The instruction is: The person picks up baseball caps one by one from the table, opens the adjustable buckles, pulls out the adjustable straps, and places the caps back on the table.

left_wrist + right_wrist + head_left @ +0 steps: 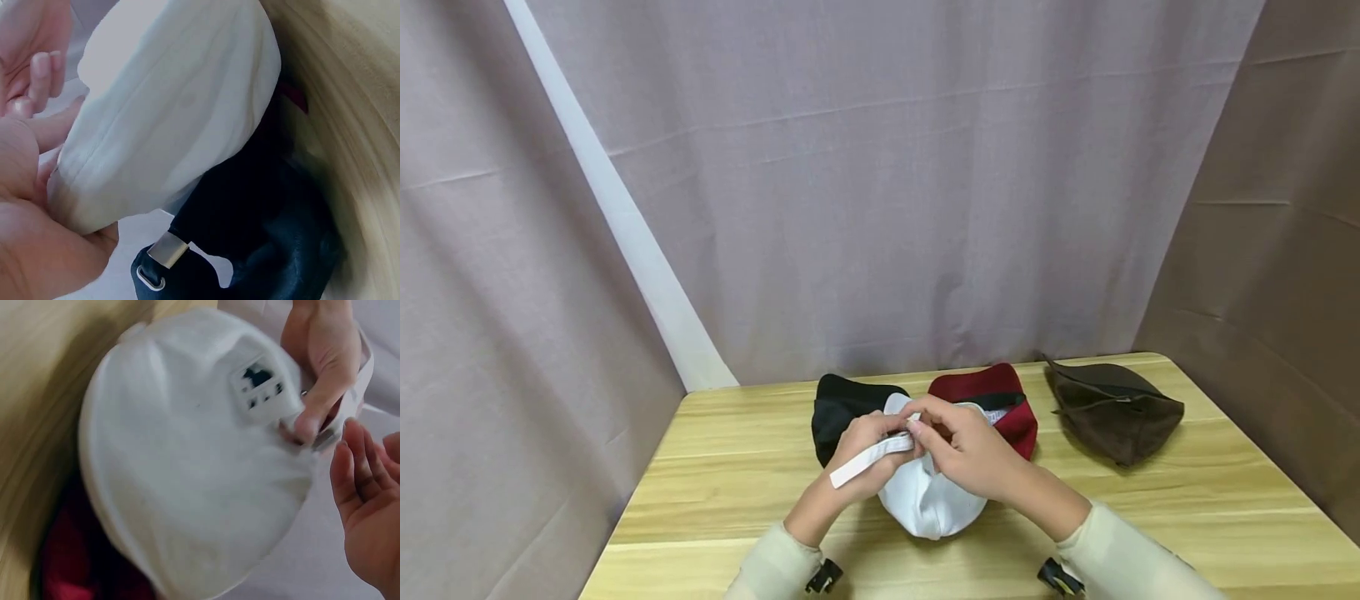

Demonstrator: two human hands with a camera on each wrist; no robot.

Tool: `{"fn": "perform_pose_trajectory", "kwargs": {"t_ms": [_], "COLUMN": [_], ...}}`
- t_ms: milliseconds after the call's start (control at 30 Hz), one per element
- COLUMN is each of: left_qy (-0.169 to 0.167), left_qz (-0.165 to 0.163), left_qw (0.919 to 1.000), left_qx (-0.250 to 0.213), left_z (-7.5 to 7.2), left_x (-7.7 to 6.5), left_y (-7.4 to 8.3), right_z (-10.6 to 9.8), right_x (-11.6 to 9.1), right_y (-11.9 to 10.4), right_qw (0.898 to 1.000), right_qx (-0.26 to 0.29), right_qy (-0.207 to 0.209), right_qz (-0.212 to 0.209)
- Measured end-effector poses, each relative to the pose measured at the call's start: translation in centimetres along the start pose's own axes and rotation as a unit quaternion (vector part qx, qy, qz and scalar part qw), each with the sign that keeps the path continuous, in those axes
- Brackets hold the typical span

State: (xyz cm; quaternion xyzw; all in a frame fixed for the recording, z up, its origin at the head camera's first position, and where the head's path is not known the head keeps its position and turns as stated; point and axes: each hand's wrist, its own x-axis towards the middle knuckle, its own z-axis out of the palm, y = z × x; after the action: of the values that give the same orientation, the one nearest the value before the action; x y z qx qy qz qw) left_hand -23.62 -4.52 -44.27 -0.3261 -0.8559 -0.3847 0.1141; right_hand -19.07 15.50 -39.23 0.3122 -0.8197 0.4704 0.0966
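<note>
A white cap (932, 500) is between my two hands, its back turned toward me. My left hand (872, 450) grips the cap's rear edge, with the thumb beside the metal buckle (324, 439) in the right wrist view. The loose end of the white strap (868, 460) lies across the back of that hand toward the wrist. My right hand (973, 450) has its thumb and forefinger together at the strap near the buckle, pinching it. A small patch with dark print (257, 381) shows on the white cap.
Behind the white cap lie a black cap (842, 417) with a metal strap buckle (167, 250) and a dark red cap (977, 383). A brown cap (1123, 421) sits apart at the right on the wooden table (722, 475). Grey curtains (865, 208) hang behind the table.
</note>
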Motion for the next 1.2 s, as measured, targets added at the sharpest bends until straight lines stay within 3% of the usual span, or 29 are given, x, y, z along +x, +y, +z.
{"fn": "perform_pose_trajectory", "kwargs": {"t_ms": [100,233,367,633,933,1200], "left_qy": [-0.019,-0.026,-0.016,-0.012,-0.036,-0.034], "left_qz": [-0.016,-0.037,-0.036,-0.043,-0.052,-0.034], "left_qw": [0.9986,0.997,0.9954,0.9846,0.9723,0.9751], "left_qx": [-0.047,-0.063,-0.087,-0.169,-0.225,-0.216], "left_z": [-1.1,-1.5,-1.5,-1.6,-1.7,-2.1], "left_x": [0.0,0.0,-0.1,-0.3,-0.3,-0.4], "left_y": [1.7,2.2,2.0,1.7,1.6,1.6], "right_z": [-0.3,-0.5,-0.8,-0.9,-0.5,-0.5], "right_x": [0.1,0.1,0.1,0.1,-0.3,-0.7], "right_y": [0.6,1.2,1.3,1.2,1.0,1.0], "right_qw": [0.999,0.997,0.997,0.995,0.99,0.993], "right_qx": [-0.029,-0.059,-0.064,-0.089,-0.138,-0.116], "right_qy": [0.033,0.053,0.034,-0.024,-0.01,-0.01], "right_qz": [-0.003,-0.017,-0.021,0.024,0.023,-0.001]}}
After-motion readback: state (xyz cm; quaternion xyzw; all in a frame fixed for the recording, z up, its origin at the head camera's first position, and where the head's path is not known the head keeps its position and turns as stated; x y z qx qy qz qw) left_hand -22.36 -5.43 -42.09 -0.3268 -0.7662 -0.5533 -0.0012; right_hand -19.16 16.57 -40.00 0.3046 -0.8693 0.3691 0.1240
